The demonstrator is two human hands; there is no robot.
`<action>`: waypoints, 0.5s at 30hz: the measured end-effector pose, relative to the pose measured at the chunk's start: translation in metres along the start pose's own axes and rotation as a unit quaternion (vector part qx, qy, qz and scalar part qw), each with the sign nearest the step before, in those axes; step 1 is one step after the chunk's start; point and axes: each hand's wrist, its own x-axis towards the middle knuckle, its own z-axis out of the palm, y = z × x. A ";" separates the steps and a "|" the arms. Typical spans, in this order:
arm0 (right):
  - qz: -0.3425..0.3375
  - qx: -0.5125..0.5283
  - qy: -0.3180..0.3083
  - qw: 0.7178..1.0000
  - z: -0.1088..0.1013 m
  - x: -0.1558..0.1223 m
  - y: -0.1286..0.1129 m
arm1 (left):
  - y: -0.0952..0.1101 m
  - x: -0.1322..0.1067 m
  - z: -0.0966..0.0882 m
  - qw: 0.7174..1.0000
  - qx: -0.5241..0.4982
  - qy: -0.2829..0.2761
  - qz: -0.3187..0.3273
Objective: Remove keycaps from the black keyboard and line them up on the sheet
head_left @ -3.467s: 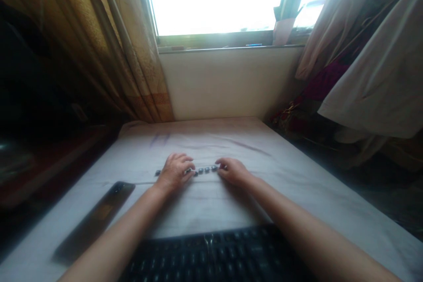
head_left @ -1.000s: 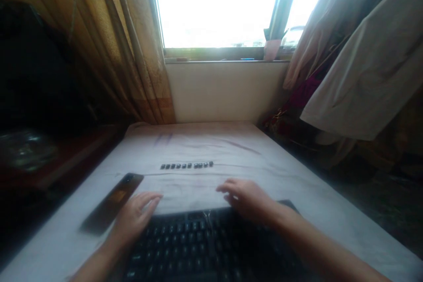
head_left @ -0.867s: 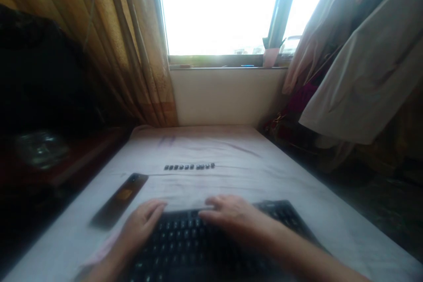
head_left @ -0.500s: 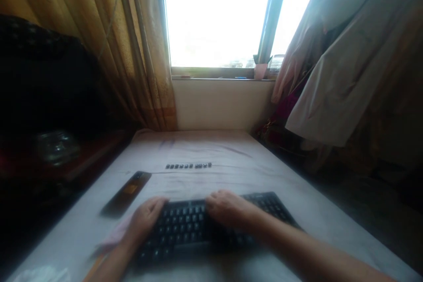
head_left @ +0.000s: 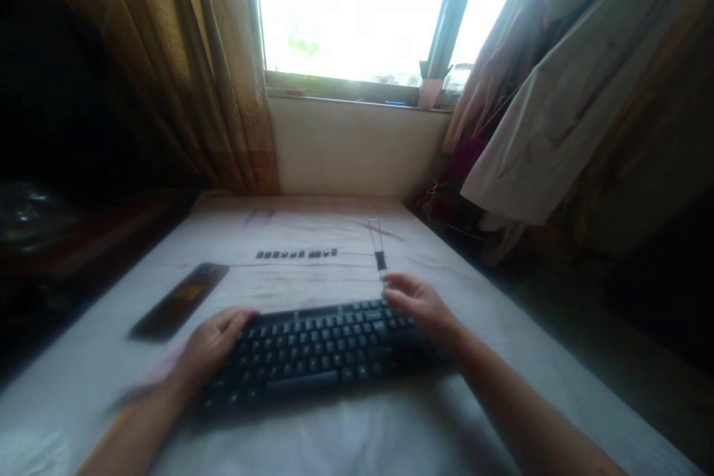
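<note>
1. The black keyboard sits low in the centre of the frame, keys up; whether its near edge is raised I cannot tell; the left hand grips its left end, thumb on top, other fingers mostly hidden
2. Right of centre, the right hand pinches a wire tool between thumb and fingers, its long loop pointing up the frame
3. A firm left hold and a light pinch should serve best; sideways force could bend the wires
4. A row of small dark pieces crosses mid-frame, best left undisturbed; a phone lies centre left
5. A pale, creased sheet covers the surface; window top centre, yellowish curtain upper left, hanging clothes upper right
</note>
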 end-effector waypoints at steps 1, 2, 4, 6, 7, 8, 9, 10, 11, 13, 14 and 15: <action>0.035 0.085 0.012 0.996 -0.002 -0.003 0.001 | -0.001 0.000 0.000 1.000 0.004 0.001 0.000; 0.057 0.149 0.016 0.987 -0.003 -0.005 0.002 | -0.001 -0.001 0.001 1.000 0.009 0.006 -0.001; 0.083 0.241 0.010 0.967 -0.004 -0.005 0.003 | -0.002 -0.001 0.001 1.000 0.016 0.019 -0.004; 0.087 0.292 -0.011 0.952 -0.004 0.001 0.002 | -0.002 -0.001 0.000 1.000 0.021 0.019 -0.007; 0.087 0.298 -0.019 0.950 -0.004 0.005 0.001 | -0.001 -0.002 0.000 1.000 0.024 0.012 -0.011; 0.085 0.292 -0.024 0.952 -0.004 0.010 0.000 | 0.001 -0.002 -0.001 1.000 0.026 0.002 -0.016; 0.082 0.276 -0.024 0.957 -0.005 0.016 -0.003 | 0.003 -0.002 -0.001 0.999 0.027 -0.005 -0.022; 0.077 0.252 -0.022 0.964 -0.006 0.023 -0.007 | 0.005 -0.003 -0.001 0.999 0.026 -0.006 -0.027; 0.071 0.222 -0.022 0.972 -0.008 0.029 -0.012 | 0.007 -0.003 -0.001 0.999 0.024 -0.001 -0.031; 0.052 0.157 -0.035 0.986 -0.011 0.041 -0.022 | 0.011 -0.004 0.000 0.999 0.020 0.016 -0.036; 0.044 0.124 -0.047 0.990 -0.013 0.046 -0.028 | 0.011 -0.004 0.000 0.999 0.021 0.022 -0.037; 0.040 0.096 -0.060 0.993 -0.014 0.050 -0.032 | 0.010 -0.003 -0.001 0.999 0.026 0.023 -0.040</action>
